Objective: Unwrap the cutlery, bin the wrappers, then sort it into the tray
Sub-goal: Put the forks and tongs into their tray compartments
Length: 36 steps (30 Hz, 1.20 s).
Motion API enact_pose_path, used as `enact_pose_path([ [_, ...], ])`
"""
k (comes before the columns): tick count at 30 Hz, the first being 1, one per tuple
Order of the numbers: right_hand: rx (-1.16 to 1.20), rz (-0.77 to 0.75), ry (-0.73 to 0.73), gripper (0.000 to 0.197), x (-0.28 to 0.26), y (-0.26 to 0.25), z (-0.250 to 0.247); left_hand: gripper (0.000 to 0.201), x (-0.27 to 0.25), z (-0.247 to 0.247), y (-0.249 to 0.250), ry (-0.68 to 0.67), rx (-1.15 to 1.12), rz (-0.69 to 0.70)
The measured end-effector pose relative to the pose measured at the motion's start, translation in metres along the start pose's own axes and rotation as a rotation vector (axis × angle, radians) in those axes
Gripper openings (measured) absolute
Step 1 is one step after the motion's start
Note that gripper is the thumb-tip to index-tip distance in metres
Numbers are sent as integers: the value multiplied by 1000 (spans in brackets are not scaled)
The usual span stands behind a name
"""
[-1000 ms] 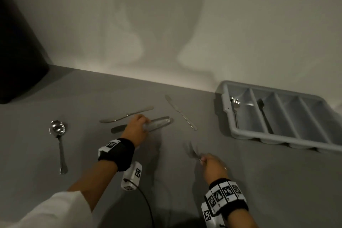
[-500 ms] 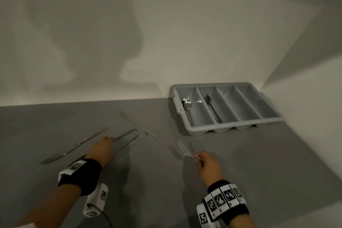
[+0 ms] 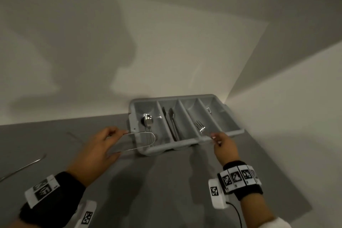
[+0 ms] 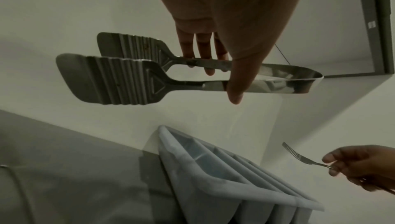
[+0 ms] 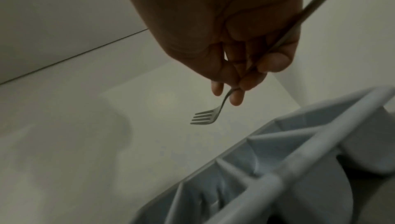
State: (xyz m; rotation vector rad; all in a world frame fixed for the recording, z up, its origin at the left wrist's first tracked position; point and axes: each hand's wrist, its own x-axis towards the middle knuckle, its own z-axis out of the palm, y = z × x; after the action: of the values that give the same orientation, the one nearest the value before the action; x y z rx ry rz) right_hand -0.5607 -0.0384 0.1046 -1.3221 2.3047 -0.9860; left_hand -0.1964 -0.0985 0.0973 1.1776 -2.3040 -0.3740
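The grey four-compartment tray (image 3: 187, 142) sits on the desk (image 3: 166, 181) against the wall. The left hand (image 3: 100, 146) holds polished ridged-paddle tongs (image 4: 149, 75) in its grip over the tray's left end; the right hand (image 3: 223, 145) pinches a fork (image 3: 200, 127) above the third compartment. Half a second ago both hands were short of the tray.

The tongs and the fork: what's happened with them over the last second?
The left hand lifted the tongs off the counter toward the tray; the right hand carried the fork over it. Both grips are unchanged, and the spoon stays in its compartment.
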Motion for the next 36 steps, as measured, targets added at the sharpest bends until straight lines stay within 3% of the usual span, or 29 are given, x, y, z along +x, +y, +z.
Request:
enact_pose_path([
  [7, -219, 127, -134, 32, 145, 36, -30, 70, 47, 46, 47, -11, 118, 1],
  [11, -343, 154, -239, 34, 203, 50, -16, 74, 66, 64, 58, 22, 178, -10],
  [15, -464, 101, -384, 38, 239, 97, 17, 79, 81, 65, 61, -1, 218, -8],
  [18, -382, 110, -465, 32, 237, 93, 17, 82, 104, 62, 62, 5, 327, 45],
  [21, -199, 84, -401, 29, 226, 87, 3, 77, 137, 69, 67, 7, 409, 91],
  [26, -99, -137, -239, 28, 191, 94, -21, 71, 198, 116, 77, -51, 471, 216],
  [28, -79, -206, -199, 26, 175, 98, -28, 58, 220, 138, 78, -112, 445, 289],
  [31, -45, -266, -175, 27, 155, 106, -31, 43, 247, 160, 81, -294, 420, 315],
  [36, 34, -329, -192, 29, 130, 110, -28, 40, 268, 188, 75, -687, 571, 329],
])
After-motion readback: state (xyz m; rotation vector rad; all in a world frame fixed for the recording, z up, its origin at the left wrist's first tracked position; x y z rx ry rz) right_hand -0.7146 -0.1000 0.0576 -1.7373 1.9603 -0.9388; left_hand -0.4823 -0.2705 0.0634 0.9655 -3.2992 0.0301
